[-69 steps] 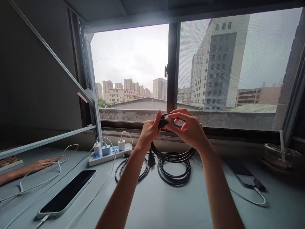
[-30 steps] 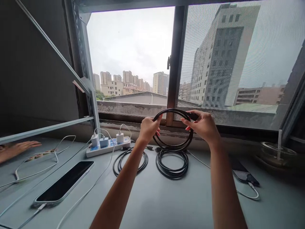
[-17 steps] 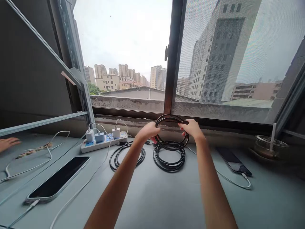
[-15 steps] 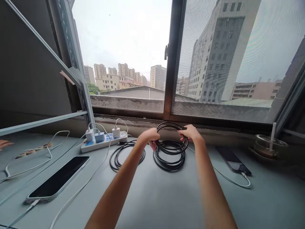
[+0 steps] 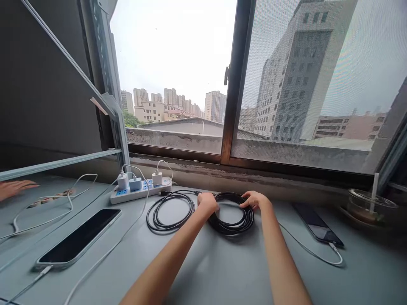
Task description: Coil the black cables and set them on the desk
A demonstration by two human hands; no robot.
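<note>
A black cable coil (image 5: pixel 233 225) lies flat on the grey table (image 5: pixel 216 271) below the window. My left hand (image 5: pixel 207 203) curls over the coil's left rim. On the far right rim sits my right hand (image 5: pixel 254 199), its fingers bent over the cable. Both hands press the coil down onto the table. A thinner black cable coil (image 5: pixel 170 212) lies just to its left, untouched.
A white power strip (image 5: pixel 140 192) with chargers sits at the back left. One phone (image 5: pixel 79 237) on a white cable lies front left, another phone (image 5: pixel 318 224) at the right. A glass cup with a straw (image 5: pixel 372 205) stands far right. Another person's hand (image 5: pixel 14 188) rests at the left edge.
Both hands have lowered the coil they held upright in the air, laying it flat on the cable that was on the table. The other person's hand at the left shifted slightly.
</note>
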